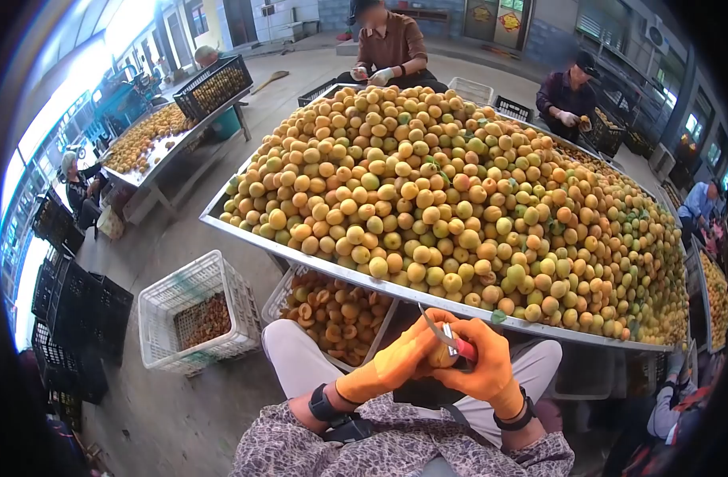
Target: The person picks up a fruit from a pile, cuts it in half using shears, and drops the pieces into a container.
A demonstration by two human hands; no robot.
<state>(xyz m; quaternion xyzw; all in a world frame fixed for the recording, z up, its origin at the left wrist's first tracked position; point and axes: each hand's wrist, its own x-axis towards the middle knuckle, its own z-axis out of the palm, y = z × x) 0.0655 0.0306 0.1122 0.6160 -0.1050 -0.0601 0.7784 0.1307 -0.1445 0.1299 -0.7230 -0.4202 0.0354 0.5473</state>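
Observation:
Both my hands wear orange gloves and meet just in front of the table's near edge. My left hand (pixel 399 354) is closed around a yellow-orange apricot (pixel 441 355). My right hand (pixel 487 366) grips a red-handled knife (pixel 464 347), its curved metal blade reaching up and left across the fruit. Beyond them, a large heap of apricots (pixel 427 199) fills the metal-rimmed table (pixel 364 278). Below the rim, left of my hands, a white crate (pixel 272 306) holds halved apricots (pixel 337 314).
At the left stands a white crate (pixel 235 318) with brown pits inside, near stacked black crates (pixel 77 318). Co-workers sit across the table (pixel 396 48), (pixel 568 95) and at the right. Another fruit table (pixel 161 163) stands back left.

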